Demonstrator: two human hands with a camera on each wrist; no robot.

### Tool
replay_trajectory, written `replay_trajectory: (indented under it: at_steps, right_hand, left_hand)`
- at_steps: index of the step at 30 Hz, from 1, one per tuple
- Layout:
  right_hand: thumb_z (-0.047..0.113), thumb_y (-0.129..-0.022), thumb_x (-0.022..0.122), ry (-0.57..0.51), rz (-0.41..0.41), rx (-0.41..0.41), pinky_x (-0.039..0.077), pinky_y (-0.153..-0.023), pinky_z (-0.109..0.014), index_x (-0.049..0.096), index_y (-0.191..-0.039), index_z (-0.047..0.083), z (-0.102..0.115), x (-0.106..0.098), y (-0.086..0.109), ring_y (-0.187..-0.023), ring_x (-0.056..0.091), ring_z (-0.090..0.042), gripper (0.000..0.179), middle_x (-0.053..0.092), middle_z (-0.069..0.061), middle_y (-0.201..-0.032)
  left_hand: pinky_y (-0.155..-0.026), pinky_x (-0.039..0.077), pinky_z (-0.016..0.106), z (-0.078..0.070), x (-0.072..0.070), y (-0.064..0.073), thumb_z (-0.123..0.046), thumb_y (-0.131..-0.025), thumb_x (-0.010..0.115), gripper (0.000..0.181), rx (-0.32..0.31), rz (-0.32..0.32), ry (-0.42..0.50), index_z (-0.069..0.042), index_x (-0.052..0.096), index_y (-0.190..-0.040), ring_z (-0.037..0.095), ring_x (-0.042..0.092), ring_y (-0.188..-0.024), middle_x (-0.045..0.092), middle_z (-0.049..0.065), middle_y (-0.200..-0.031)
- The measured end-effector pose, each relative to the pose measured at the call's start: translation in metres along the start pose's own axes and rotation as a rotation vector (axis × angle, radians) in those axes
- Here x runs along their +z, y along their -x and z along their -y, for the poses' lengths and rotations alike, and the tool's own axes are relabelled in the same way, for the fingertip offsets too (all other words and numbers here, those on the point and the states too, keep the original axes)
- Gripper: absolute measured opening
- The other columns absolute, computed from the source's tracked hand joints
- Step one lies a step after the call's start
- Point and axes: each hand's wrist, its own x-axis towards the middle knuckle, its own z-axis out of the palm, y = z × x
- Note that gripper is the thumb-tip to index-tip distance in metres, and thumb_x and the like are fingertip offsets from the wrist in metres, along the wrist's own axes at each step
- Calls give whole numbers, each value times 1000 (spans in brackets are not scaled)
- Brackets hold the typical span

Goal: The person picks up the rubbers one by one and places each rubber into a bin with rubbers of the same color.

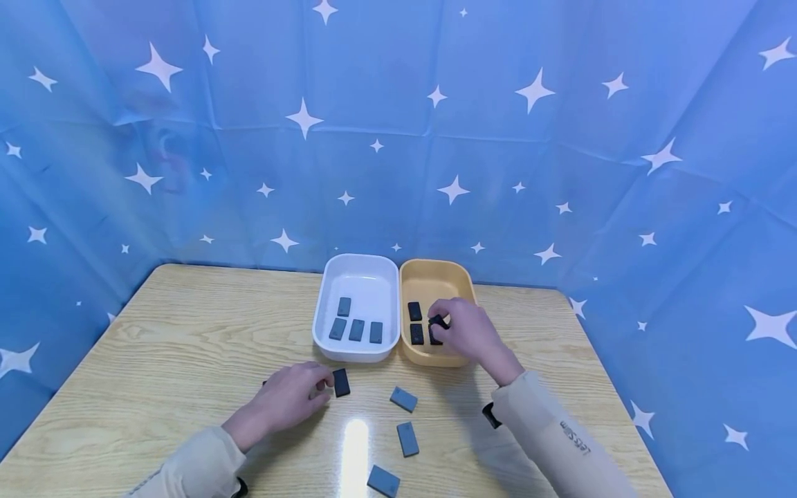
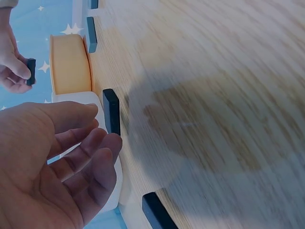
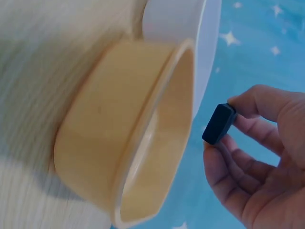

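Note:
My right hand (image 1: 467,330) pinches a small black rectangular block (image 3: 219,124) between thumb and fingertips, above the yellow bin (image 1: 436,271). Black blocks (image 1: 414,311) lie on that bin's floor, one partly covered by the hand. Low over the table, my left hand (image 1: 289,395) has loosely bent fingers and holds nothing. Just beyond its fingertips is a black block (image 1: 341,382) on the wood. Another black block (image 2: 158,210) shows at the bottom of the left wrist view; in the head view the left hand mostly hides it.
Touching the yellow bin's left side is a white bin (image 1: 358,351) with several grey blocks (image 1: 357,330) in it. Three more grey blocks (image 1: 407,439) lie on the table (image 1: 187,332), nearer the front. A blue star-patterned curtain (image 1: 386,166) hangs behind the table.

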Motion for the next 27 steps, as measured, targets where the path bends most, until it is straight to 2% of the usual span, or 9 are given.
replay_trajectory:
  at_steps: [6,10,17,24,27]
  right_hand:
    - [18,-89,66,2,43,13,51,-75,-40,71,-104,13,-21,-5,-23,-86,64,-21,16,70,-6,-102]
    - [19,-90,66,-13,87,67,51,-78,-42,70,-105,12,-27,-5,-39,-89,64,-23,17,70,-9,-104]
    - [17,-89,68,-11,125,160,52,-75,-39,71,-102,8,-34,3,-66,-82,65,-20,16,71,-9,-100]
    - [20,-87,71,18,142,275,50,-74,-37,73,-97,10,-44,17,-84,-80,61,-19,14,70,-6,-101]
    - [20,-87,71,21,157,294,51,-73,-37,74,-98,9,-46,23,-90,-79,61,-19,15,71,-6,-99]
  left_hand:
    - [-63,45,26,-5,0,-2,-19,-83,70,11,7,11,18,-19,70,-94,3,56,-74,64,-9,-85]
    - [-63,45,25,-7,2,-3,-19,-83,71,11,10,15,21,-19,70,-94,3,55,-74,64,-10,-85]
    - [-62,44,25,-5,5,-2,-20,-81,73,13,30,17,35,-19,70,-94,3,54,-72,63,-9,-83]
    - [-64,46,25,-8,3,-1,-21,-81,74,15,52,13,29,-18,69,-95,2,55,-72,63,-9,-83]
    - [-63,45,25,-9,3,-1,-21,-82,74,14,60,12,27,-18,68,-94,2,54,-71,62,-9,-83]
